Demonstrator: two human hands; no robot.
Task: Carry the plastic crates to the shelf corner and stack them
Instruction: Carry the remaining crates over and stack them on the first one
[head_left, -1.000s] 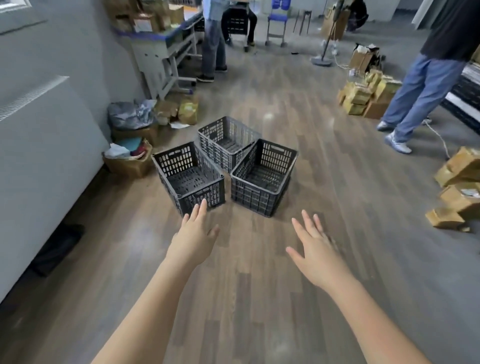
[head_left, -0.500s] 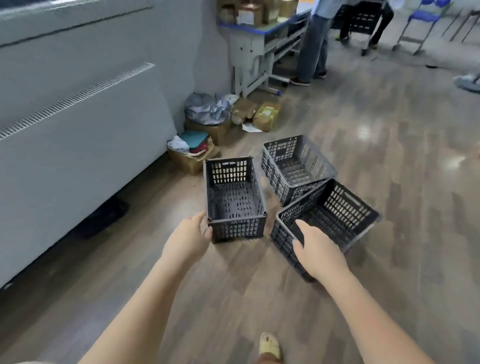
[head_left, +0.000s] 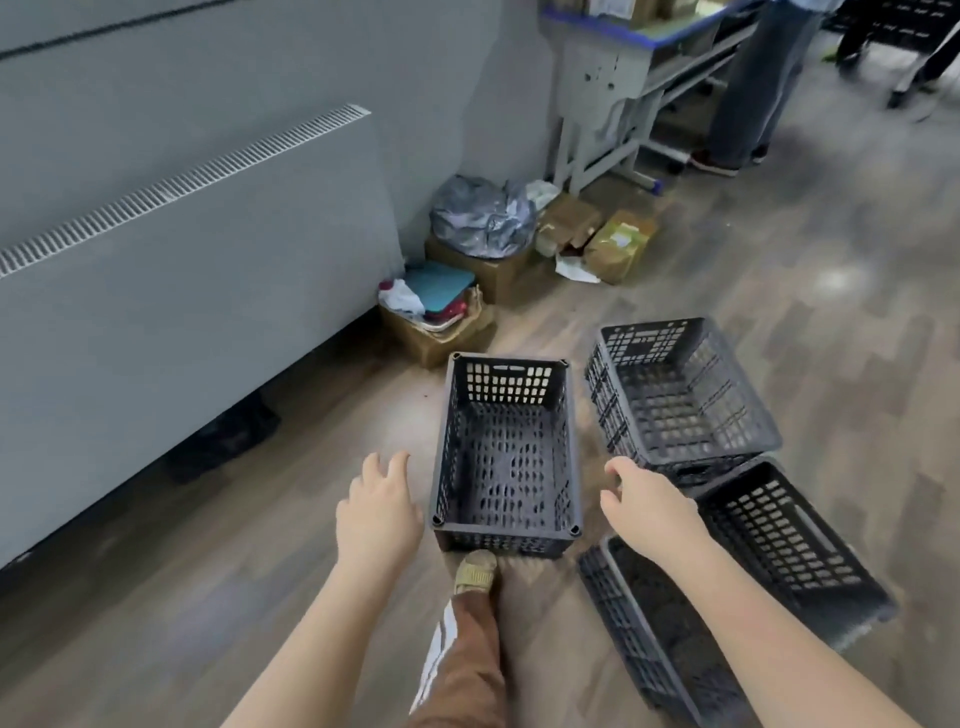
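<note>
Flanking nearest crate (head_left: 508, 452): left hand (head_left: 376, 514), right hand (head_left: 649, 506)

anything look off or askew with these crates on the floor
Nothing is damaged or spilled. All three crates are empty and upright, but loosely placed: the near-left crate sits square to the view, while the far crate and the near-right crate are skewed, corners almost touching. Both hands hover open.

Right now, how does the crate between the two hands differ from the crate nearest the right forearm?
The centre crate sits square to the person, its short end facing the foot; the near-right crate lies turned at an angle. The centre crate stands apart, flanked by the left hand and right hand, neither touching it; the near-right crate meets the far crate and is partly hidden by the right forearm. Both are dark, perforated, empty and upright on the floor.
</note>
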